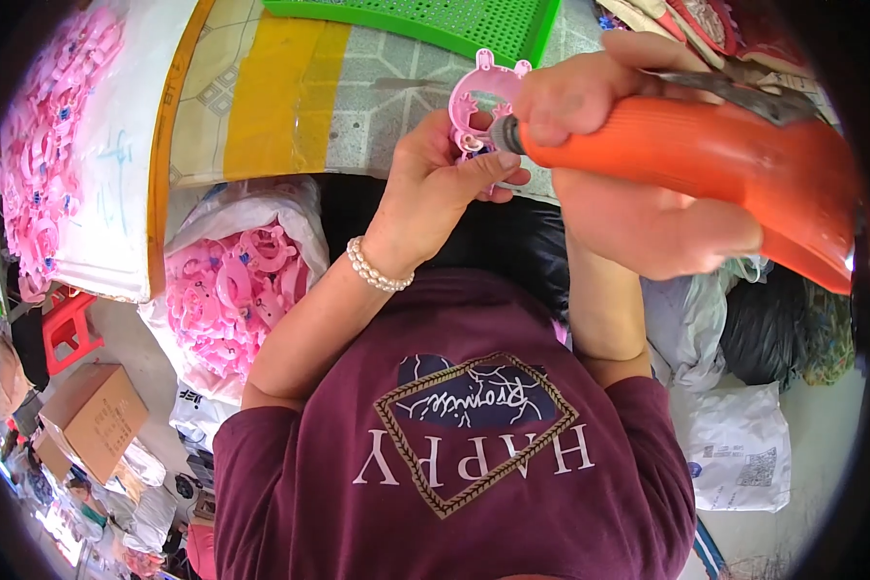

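My left hand, with a pearl bracelet at the wrist, pinches a pink plastic ring-shaped part with small ear-like tabs on top. Closed around the body of an orange power screwdriver is my right hand. The tool lies almost level, its dark nose against or very near the lower part of the pink piece, beside my left thumb. Fingers and the nose hide the exact contact point. Both hands are over the near edge of the patterned table.
A green perforated tray lies at the table's far side. Left of me stand a white box heaped with pink parts and a white sack of more. A cardboard carton and red stool are on the floor; bags lie right.
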{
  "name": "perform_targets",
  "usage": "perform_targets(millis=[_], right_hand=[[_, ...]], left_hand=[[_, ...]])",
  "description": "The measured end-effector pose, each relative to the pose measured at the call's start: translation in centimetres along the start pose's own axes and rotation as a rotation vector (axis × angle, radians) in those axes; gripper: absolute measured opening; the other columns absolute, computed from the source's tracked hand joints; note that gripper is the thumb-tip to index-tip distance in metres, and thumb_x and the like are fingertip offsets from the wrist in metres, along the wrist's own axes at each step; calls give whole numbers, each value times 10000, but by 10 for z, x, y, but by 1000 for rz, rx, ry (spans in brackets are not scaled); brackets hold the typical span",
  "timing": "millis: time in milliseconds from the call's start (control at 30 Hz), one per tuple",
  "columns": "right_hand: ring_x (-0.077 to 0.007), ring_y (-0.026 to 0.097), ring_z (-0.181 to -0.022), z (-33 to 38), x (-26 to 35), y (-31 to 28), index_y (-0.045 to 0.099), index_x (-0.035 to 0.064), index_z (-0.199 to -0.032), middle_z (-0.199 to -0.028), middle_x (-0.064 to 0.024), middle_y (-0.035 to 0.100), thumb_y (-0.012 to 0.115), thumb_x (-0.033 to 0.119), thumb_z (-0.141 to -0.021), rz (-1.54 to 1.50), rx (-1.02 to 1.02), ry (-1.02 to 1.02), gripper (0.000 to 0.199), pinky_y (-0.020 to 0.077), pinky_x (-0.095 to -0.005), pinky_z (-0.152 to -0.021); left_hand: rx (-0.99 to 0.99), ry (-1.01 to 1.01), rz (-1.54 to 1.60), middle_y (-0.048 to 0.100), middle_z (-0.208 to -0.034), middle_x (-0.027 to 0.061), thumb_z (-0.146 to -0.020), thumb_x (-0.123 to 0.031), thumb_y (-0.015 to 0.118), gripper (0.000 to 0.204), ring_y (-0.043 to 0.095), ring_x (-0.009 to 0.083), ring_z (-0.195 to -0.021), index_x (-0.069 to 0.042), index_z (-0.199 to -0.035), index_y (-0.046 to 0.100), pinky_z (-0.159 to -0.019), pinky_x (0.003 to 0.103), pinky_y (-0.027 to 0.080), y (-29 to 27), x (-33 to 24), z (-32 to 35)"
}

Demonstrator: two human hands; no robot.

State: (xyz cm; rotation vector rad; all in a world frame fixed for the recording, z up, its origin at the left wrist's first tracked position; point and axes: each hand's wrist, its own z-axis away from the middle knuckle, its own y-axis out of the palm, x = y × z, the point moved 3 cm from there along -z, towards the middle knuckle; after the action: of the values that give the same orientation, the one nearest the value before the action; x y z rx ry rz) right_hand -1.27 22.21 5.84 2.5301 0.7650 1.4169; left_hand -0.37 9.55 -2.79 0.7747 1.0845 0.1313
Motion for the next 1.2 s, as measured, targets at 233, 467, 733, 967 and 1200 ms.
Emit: perform_targets(millis=[233, 467, 733, 967, 1200], right_hand=[[-164, 475, -741, -7, 26, 19, 443, 80, -1219, -855, -14, 518, 369, 914, -603, -6, -58, -1, 1039, 375, -343, -689], [-185, 415, -666, 8, 28, -13, 506, 1, -1119, -747, -58, 458, 466, 777, -698, 80, -315, 30, 883, 335, -363, -656], [-210, 432, -617, 6, 7, -28, 435, -59, -1110, -715, -92, 478, 455, 776, -704, 153, -333, 97, 929, 356, -383, -614], [-202, 430, -611, 5, -3, -36, 417, -64, -1120, -701, -82, 455, 461, 748, -729, 194, -345, 104, 902, 357, -385, -614], [-185, 444, -633, 18, -13, -35, 414, -46, -1191, -743, -83, 469, 542, 665, -778, 105, -305, 84, 832, 356, -344, -621]], left_hand=[[-7, 11, -72, 620, -937, 77, -857, -44, 622, 299, 668, 183, -796, -8, -1121, 485, -625, 250, 537, -5, -13, 8], [-103, 166, -211, 602, -897, 64, -797, -67, 700, 370, 612, 121, -716, 7, -1090, 485, -609, 232, 509, -23, -36, 39], [-483, 315, -737, 581, -897, -4, -689, -115, 789, 514, 525, 70, -782, 4, -1125, 544, -685, 225, 450, -90, -96, 139], [-477, -117, -852, 602, -1023, 5, -684, 36, 756, 556, 556, 89, -933, 10, -1194, 535, -809, 255, 478, -130, -141, 231], [-819, 211, -1270, 683, -827, 72, -704, -82, 777, 398, 633, 88, -732, -4, -1065, 626, -648, 228, 509, -141, -169, 234]])
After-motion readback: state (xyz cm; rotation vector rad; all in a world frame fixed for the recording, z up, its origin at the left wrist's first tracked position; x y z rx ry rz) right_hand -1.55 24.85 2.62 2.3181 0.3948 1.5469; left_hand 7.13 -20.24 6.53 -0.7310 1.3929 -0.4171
